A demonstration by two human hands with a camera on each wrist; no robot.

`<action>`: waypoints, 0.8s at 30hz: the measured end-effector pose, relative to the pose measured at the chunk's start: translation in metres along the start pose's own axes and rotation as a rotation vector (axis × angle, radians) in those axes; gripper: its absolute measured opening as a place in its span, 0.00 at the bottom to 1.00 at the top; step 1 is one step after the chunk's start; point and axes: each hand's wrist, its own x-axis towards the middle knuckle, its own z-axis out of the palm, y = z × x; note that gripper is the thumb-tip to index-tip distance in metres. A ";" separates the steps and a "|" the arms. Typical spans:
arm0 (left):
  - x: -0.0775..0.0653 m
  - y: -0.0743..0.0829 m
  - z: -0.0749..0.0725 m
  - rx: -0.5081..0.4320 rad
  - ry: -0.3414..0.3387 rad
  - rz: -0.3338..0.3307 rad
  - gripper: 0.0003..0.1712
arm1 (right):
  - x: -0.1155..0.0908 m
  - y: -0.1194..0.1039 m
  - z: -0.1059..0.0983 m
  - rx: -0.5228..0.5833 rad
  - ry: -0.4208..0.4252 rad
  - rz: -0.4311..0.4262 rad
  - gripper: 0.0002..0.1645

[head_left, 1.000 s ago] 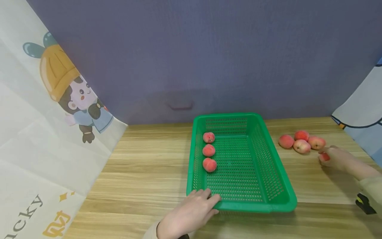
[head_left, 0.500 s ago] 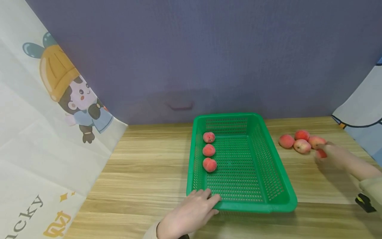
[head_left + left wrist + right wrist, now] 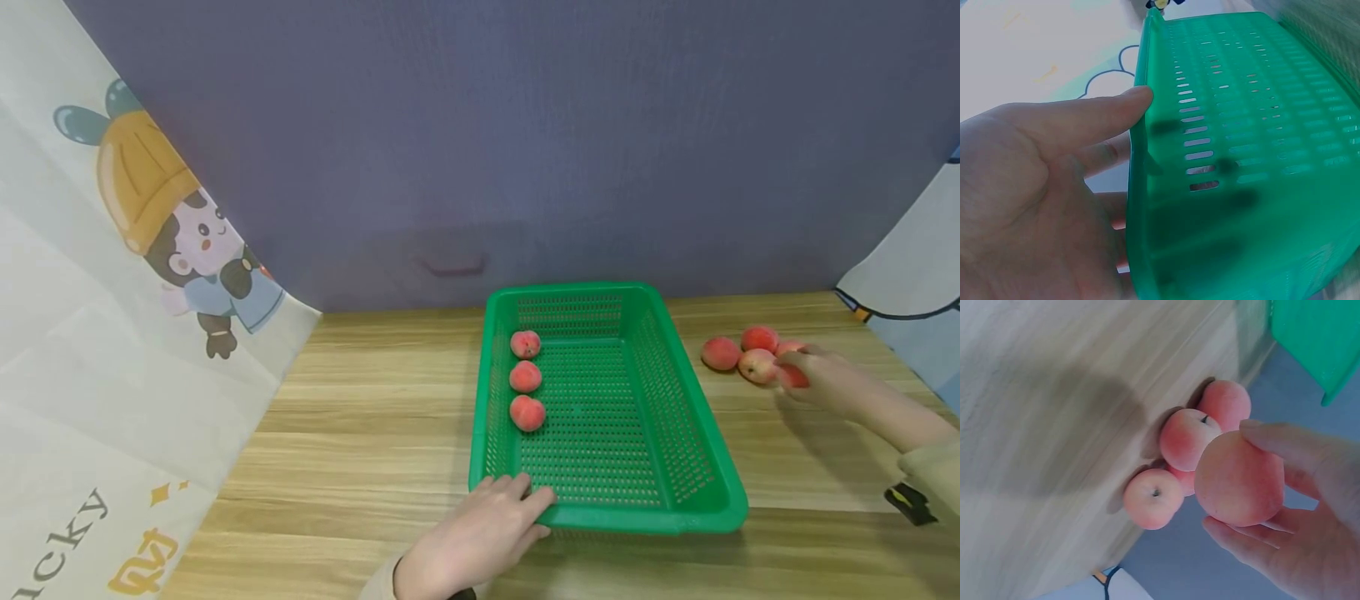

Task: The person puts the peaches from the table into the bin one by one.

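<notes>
A green plastic basket [image 3: 611, 518] with slotted walls stands on the table; three red peaches [image 3: 525, 377] line its left side. My left hand [image 3: 480, 525] grips its near rim at the left corner, thumb on the outer wall [image 3: 1166, 206] and fingers over the rim in the left wrist view. To the basket's right, my right hand [image 3: 836, 387] holds a peach [image 3: 1238, 480] between thumb and fingers. It is close to a cluster of several loose peaches [image 3: 721, 354] on the wood, and partly covers one of them in the head view.
The wooden table [image 3: 375, 417] ends at a dark blue-grey upright panel [image 3: 480, 150] behind the basket. A white printed sheet [image 3: 97, 358] with a cartoon figure borders the left side, and another printed sheet [image 3: 915, 267] borders the right.
My right hand has moved left with its peach, from the right of the loose peaches to overlapping the cluster's right end. My left hand and the basket have stayed put.
</notes>
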 end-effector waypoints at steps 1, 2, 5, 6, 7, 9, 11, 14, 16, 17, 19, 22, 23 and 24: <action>0.000 0.000 0.000 -0.001 -0.002 -0.001 0.12 | 0.001 -0.001 0.000 -0.004 0.014 -0.013 0.22; 0.000 0.000 0.000 -0.003 -0.004 -0.002 0.12 | 0.001 -0.002 -0.001 -0.004 0.030 -0.026 0.23; 0.000 0.000 -0.001 -0.007 -0.010 -0.001 0.13 | 0.003 -0.004 -0.001 -0.006 0.083 -0.066 0.26; 0.000 0.000 -0.001 -0.007 -0.008 -0.001 0.13 | 0.003 -0.005 -0.002 -0.009 0.098 -0.078 0.26; 0.000 0.000 -0.001 -0.006 -0.006 0.000 0.13 | 0.004 -0.005 -0.002 -0.015 0.121 -0.096 0.27; 0.000 0.000 0.000 -0.005 -0.003 0.000 0.13 | 0.005 -0.006 -0.004 -0.022 0.155 -0.118 0.28; 0.000 0.000 0.000 -0.001 0.001 0.000 0.13 | 0.007 -0.008 -0.007 -0.027 0.168 -0.132 0.29; 0.000 0.000 0.001 0.006 0.004 0.004 0.13 | 0.009 -0.010 -0.013 -0.017 0.131 -0.116 0.27; 0.000 0.000 0.001 0.011 0.009 0.007 0.13 | 0.011 -0.012 -0.019 -0.007 0.084 -0.093 0.26; 0.000 -0.001 0.001 0.014 0.013 0.009 0.13 | 0.012 -0.013 -0.021 -0.006 0.065 -0.080 0.26; 0.000 -0.001 0.001 0.018 0.023 0.012 0.13 | 0.013 -0.015 -0.026 -0.014 0.025 -0.058 0.27; 0.000 -0.001 0.002 0.019 0.032 0.015 0.13 | 0.016 -0.019 -0.031 -0.027 0.023 -0.062 0.29; 0.000 -0.001 0.002 0.020 0.034 0.016 0.13 | 0.017 -0.020 -0.032 -0.030 0.027 -0.064 0.29; 0.000 -0.001 0.002 0.019 0.034 0.014 0.13 | 0.018 -0.021 -0.033 -0.032 0.023 -0.064 0.28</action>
